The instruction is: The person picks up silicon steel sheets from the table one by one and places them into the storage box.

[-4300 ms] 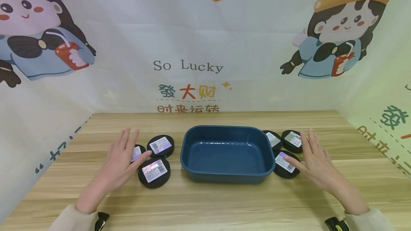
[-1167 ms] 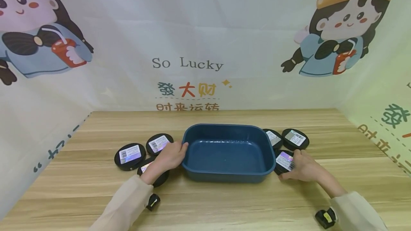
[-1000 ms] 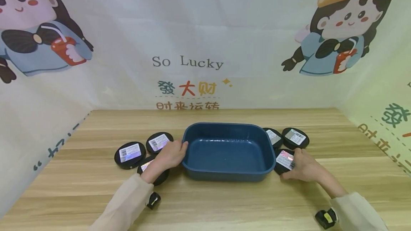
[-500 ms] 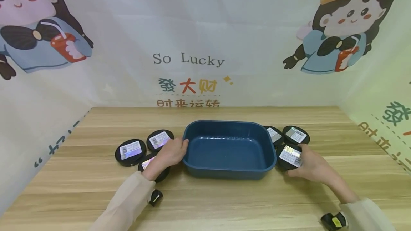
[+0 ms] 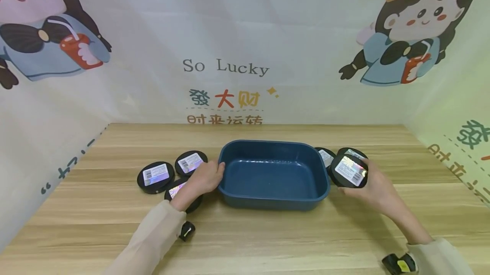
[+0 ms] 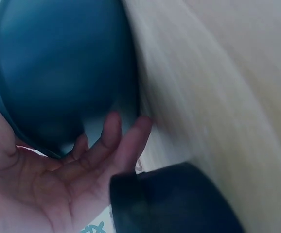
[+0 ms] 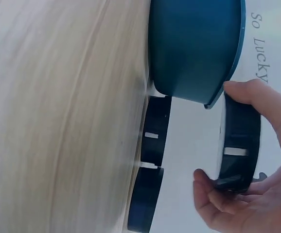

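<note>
A dark blue rectangular basin [image 5: 273, 179] stands on the wooden table. My left hand [image 5: 205, 177] is at its left end, and in the left wrist view the hand [image 6: 77, 179] has its thumb at the rim and its fingers against the outer wall of the basin [image 6: 62, 63]. My right hand [image 5: 377, 190] grips a round black labelled disc [image 5: 349, 171], raised beside the basin's right end. In the right wrist view the disc [image 7: 240, 141] is pinched between thumb and fingers of the right hand [image 7: 272, 160], above two other discs on the table.
Behind the raised disc lie two black discs, one [image 5: 325, 156] close to the basin and another [image 5: 356, 152] partly covered. Left of the basin lie three more [image 5: 155, 177], one of them [image 5: 191, 162] behind my left hand and one partly under the forearm. A printed cloth [image 5: 245, 32] hangs behind the table.
The right hand has lifted the front right disc off the table, up and slightly to the right. The left hand went from above the left discs to the basin's end and has stayed there.
</note>
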`<state>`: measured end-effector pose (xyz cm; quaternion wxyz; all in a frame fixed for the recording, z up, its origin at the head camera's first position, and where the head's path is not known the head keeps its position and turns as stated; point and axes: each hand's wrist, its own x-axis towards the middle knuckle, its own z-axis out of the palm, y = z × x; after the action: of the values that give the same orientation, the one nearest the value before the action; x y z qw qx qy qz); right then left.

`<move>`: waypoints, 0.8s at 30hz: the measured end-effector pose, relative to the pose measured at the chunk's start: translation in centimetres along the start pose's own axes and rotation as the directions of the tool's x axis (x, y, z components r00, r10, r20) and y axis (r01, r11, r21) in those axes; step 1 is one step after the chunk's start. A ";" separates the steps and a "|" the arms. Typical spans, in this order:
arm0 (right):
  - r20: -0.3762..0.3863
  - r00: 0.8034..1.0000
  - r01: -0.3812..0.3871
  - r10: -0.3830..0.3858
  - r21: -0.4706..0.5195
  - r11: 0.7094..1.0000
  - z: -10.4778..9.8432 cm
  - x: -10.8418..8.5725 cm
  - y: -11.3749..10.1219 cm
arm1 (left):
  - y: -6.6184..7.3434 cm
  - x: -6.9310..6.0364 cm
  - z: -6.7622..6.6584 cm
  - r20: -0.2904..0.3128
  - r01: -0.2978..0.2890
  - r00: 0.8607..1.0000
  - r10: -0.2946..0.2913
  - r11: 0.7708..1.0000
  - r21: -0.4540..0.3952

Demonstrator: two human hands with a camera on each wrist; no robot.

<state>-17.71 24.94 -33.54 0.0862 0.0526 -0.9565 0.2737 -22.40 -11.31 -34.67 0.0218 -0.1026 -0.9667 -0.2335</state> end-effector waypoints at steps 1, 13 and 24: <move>-0.012 1.000 -0.003 0.003 0.005 1.000 0.0 0.0 -0.1 | 0.0 0.0 0.0 -0.001 0.003 1.000 -0.003 1.000 0.001; -0.111 0.994 0.028 -0.022 0.049 0.998 0.1 0.3 -1.1 | 0.3 0.1 0.0 0.011 0.030 0.999 -0.030 0.999 0.021; -0.122 0.991 0.063 -0.054 0.069 0.996 0.5 0.4 -2.0 | 0.2 -0.1 -0.1 0.011 0.035 0.999 -0.036 0.999 0.018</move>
<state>-17.85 22.96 -32.79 0.1495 0.0674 -0.9370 0.3084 -22.27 -11.17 -34.46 0.0129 -0.0866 -0.9705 -0.2245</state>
